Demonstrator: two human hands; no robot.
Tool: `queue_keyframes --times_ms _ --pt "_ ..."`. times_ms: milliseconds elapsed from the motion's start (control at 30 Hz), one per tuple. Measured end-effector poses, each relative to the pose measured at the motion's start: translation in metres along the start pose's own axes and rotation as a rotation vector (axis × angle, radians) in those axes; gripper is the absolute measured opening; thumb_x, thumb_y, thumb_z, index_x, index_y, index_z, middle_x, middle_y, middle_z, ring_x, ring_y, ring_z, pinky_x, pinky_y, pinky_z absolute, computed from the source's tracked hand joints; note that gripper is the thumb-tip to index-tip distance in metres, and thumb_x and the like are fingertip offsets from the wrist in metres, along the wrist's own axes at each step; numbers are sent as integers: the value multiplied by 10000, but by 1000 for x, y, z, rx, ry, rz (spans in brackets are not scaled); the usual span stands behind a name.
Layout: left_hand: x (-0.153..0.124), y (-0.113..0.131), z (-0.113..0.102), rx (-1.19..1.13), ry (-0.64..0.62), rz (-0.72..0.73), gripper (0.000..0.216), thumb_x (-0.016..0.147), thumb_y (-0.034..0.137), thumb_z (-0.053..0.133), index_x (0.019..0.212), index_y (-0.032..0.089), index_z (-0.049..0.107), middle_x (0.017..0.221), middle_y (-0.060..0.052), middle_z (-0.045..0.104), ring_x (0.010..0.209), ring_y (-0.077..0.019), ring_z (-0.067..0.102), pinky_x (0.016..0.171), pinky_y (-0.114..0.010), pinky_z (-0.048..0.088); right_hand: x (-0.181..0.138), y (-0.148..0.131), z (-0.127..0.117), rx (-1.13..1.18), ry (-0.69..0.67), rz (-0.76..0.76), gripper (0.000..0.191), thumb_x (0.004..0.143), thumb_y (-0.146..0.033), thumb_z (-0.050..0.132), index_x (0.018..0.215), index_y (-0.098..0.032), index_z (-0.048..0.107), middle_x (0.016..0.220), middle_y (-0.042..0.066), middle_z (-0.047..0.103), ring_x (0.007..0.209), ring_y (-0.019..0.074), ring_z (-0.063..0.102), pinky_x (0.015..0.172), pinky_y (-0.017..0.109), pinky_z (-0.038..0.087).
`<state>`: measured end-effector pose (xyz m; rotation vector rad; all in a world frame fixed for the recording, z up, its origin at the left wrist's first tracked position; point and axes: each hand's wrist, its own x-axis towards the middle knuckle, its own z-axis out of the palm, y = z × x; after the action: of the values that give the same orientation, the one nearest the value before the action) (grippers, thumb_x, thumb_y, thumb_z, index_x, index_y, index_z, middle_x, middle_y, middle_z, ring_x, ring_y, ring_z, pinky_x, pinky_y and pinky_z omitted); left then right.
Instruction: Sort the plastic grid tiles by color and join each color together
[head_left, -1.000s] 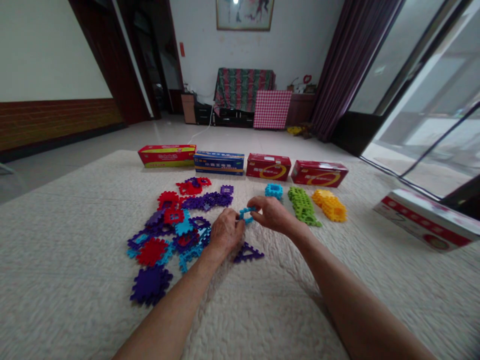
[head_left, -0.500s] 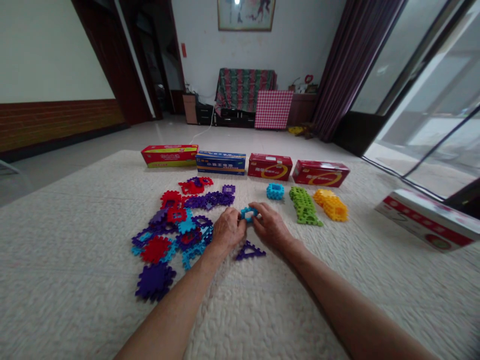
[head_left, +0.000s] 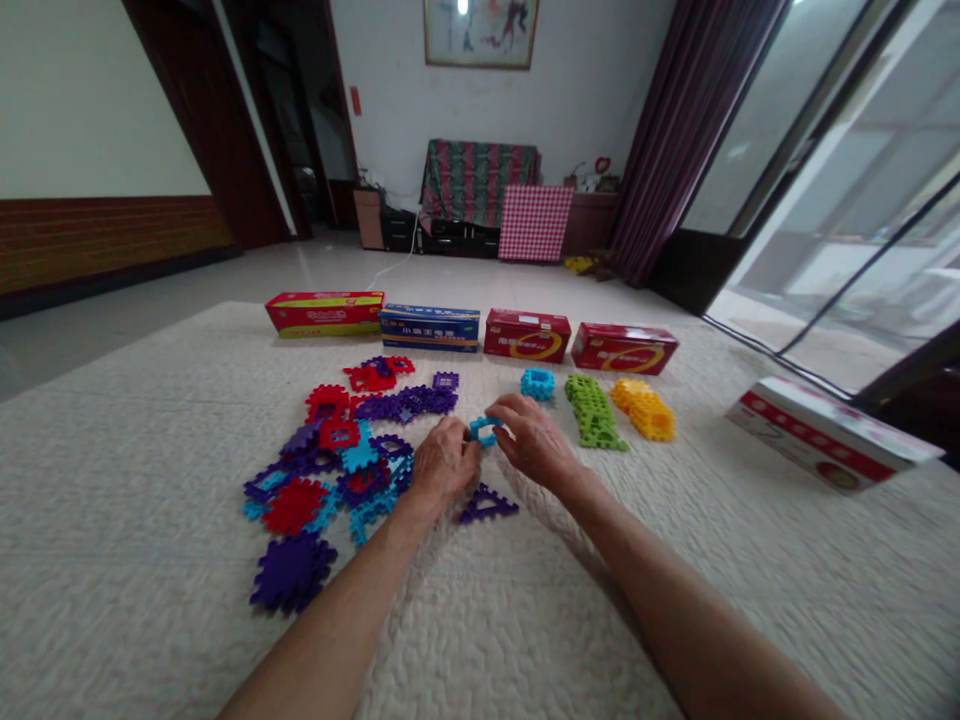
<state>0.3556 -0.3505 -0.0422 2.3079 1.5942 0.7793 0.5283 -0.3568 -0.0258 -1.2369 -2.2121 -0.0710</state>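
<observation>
Head view: the light-blue toothed piece point(head_left: 484, 433) sits between your two hands, in front of you over the cream quilted mat point(head_left: 480, 620). Your left hand point(head_left: 444, 462) pinches its left side; your right hand point(head_left: 536, 440) curls its fingers at the right edge, though you cannot tell whether they are clamped. Nearer you lies a purple triangle point(head_left: 481, 516). Left is a heap of red, purple and blue pieces point(head_left: 296, 507); beyond your right hand are a blue block point(head_left: 537, 393), green stack point(head_left: 594, 415) and yellow stack point(head_left: 645, 412).
</observation>
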Motion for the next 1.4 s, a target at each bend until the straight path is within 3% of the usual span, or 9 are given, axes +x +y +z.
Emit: queue_keyframes --times_ms 367,700,900,1100,1267,1400 --pt "-1 1 -1 -53 13 14 82 830 220 530 833 191 606 897 -46 617 853 -178 584 743 -288 426 3 -1 5 78 54 103 186 869 -120 540 1011 -184 643 978 74 627 897 179 597 802 287 462" --pt "2 -3 1 -79 -7 33 60 804 233 554 782 194 594 847 -27 612 815 -167 581 722 -274 424 8 3 -10 157 2 -8 210 860 -93 523 993 -162 670 1020 105 645 956 192 607 870 323 470" --pt "1 -4 1 -58 -37 22 81 821 232 538 840 197 609 878 -35 621 834 -168 593 737 -280 435 22 5 -27 10 -206 -12 199 826 -103 575 960 -182 699 935 75 672 829 167 624 769 285 459" --pt "1 -5 3 -66 -19 27 43 822 231 561 809 206 593 893 -32 628 868 -169 597 753 -275 436 50 7 -39 -86 -416 -124 172 771 -96 623 886 -191 707 889 61 697 801 170 627 721 266 445" --pt "0 -3 1 -67 -17 33 49 819 209 555 809 205 602 881 -29 628 874 -164 600 749 -263 429 48 2 -34 -138 -436 -125 209 746 -64 616 900 -189 682 882 56 698 781 160 623 686 253 432" --pt "-1 -3 2 -100 9 38 123 823 233 568 918 193 635 896 -33 634 845 -159 607 747 -264 436 40 14 -39 -98 -406 -76 202 752 -63 600 899 -183 668 855 38 697 754 138 605 667 234 413"
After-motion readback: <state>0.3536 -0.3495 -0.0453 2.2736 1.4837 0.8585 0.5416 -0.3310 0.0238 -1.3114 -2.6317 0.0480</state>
